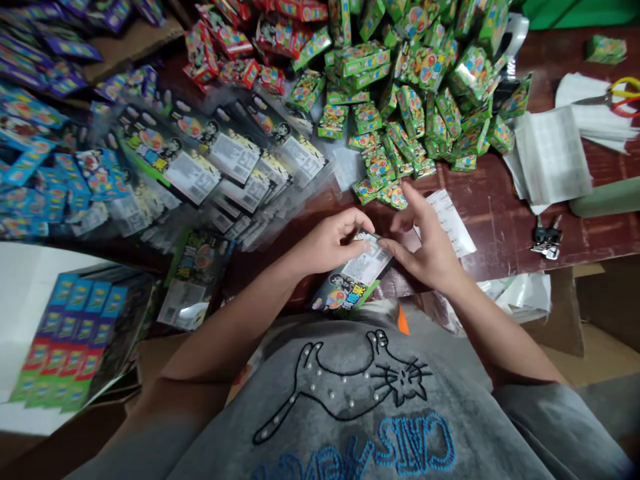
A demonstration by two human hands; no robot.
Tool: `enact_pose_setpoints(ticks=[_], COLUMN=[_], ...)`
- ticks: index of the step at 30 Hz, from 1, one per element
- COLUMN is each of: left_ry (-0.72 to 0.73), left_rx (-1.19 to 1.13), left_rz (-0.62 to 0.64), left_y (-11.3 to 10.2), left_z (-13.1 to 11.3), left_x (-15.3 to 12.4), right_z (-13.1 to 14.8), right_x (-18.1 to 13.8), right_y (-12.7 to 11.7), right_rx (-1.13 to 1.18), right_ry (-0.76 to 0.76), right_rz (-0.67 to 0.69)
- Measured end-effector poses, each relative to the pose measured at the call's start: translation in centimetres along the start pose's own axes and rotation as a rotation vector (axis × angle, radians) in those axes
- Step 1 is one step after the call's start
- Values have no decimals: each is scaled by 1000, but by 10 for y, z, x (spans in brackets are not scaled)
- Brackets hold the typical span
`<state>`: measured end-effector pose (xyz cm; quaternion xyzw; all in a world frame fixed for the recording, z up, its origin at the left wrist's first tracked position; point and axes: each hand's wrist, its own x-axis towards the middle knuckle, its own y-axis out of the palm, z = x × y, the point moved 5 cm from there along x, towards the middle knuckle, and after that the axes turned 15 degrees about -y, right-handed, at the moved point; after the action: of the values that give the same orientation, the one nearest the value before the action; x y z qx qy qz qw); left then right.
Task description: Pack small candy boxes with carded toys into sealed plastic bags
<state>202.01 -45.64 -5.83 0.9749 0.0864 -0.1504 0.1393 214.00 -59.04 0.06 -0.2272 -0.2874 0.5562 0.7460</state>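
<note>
A flat bag with a black, green-edged printed front (345,290) is between my hands, tilted, its lower end near my shirt. On its upper part lies a white printed label (367,261). My left hand (333,241) is closed on the bag's upper left edge, thumb on top and fingers curled. My right hand (430,250) is at the upper right corner; its thumb touches the label's edge while its other fingers are apart and off the bag. Just beyond my fingers lie small green boxes (393,195).
Labelled bags (240,167) are stacked at left; another bag (193,280) lies nearer me. Red boxes (283,33), a green box heap (420,73) and blue boxes (37,173) surround them. At right are label sheets (553,157), scissors (607,99), keys (547,237) and white paper (453,223).
</note>
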Motion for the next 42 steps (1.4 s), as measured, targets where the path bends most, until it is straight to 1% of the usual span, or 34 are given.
enact_pose_setpoints(ticks=[2,3,5,7,8,9,11,12,13,14,15,16,17,19,20,21,22,23,25,26,27,28,30,32,34,36,38,40,42], left_ry=[13,17,13,0,12,46,166,223,260,274,267,250,219,124,70,24,-6,-10,48,85,117,135,125,90,61,38,29,24,24], left_rx=[-19,-32,-60,-111,-161,-232,-417,-498,-553,-580,-582,-561,-512,-348,-256,-180,-133,-119,-142,-150,-150,-142,-118,-112,-116,-117,-130,-173,-231], left_rz=[-34,-57,-108,-194,-272,-376,-629,-742,-824,-874,-896,-900,-879,-779,-706,-641,-600,-597,-671,-704,-711,-688,-608,-544,-517,-546,-611,-676,-713], left_y=[-2,-4,-10,-25,-36,-50,-79,-90,-95,-96,-92,-84,-73,-47,-35,-24,-17,-13,-16,-18,-21,-22,-23,-25,-29,-36,-44,-49,-52], left_z=[2,4,8,11,12,12,16,20,27,35,44,54,63,79,84,87,89,89,83,80,78,76,78,81,82,78,72,65,60], left_x=[-6,-9,-15,-23,-28,-36,-58,-71,-84,-96,-107,-118,-128,-144,-150,-153,-156,-157,-156,-154,-151,-148,-144,-144,-146,-148,-148,-148,-148], right_z=[8,10,12,13,14,15,15,14,12,10,8,7,7,10,13,16,20,24,29,31,31,31,30,26,22,22,24,27,31], right_x=[-3,-3,0,6,9,10,7,3,-1,-5,-9,-11,-11,-8,-5,0,4,7,9,8,6,4,-1,-5,-7,-6,-3,0,4], right_y=[8,12,21,27,27,25,23,26,32,41,50,59,65,72,75,78,82,86,91,93,95,96,101,107,112,116,119,121,122], right_rx=[-159,-181,-121,-6,46,93,201,276,359,437,499,537,552,548,547,555,568,578,574,553,522,493,473,500,533,536,520,509,508], right_ry=[-44,-39,-11,-1,-6,-10,-7,10,39,77,116,145,158,136,111,84,60,39,1,-13,-24,-37,-55,-42,-7,17,24,21,24], right_rz=[-13,-10,12,28,0,-59,-231,-300,-341,-362,-382,-419,-467,-540,-531,-485,-413,-339,-242,-223,-214,-203,-146,-76,-29,-16,-29,-42,-27])
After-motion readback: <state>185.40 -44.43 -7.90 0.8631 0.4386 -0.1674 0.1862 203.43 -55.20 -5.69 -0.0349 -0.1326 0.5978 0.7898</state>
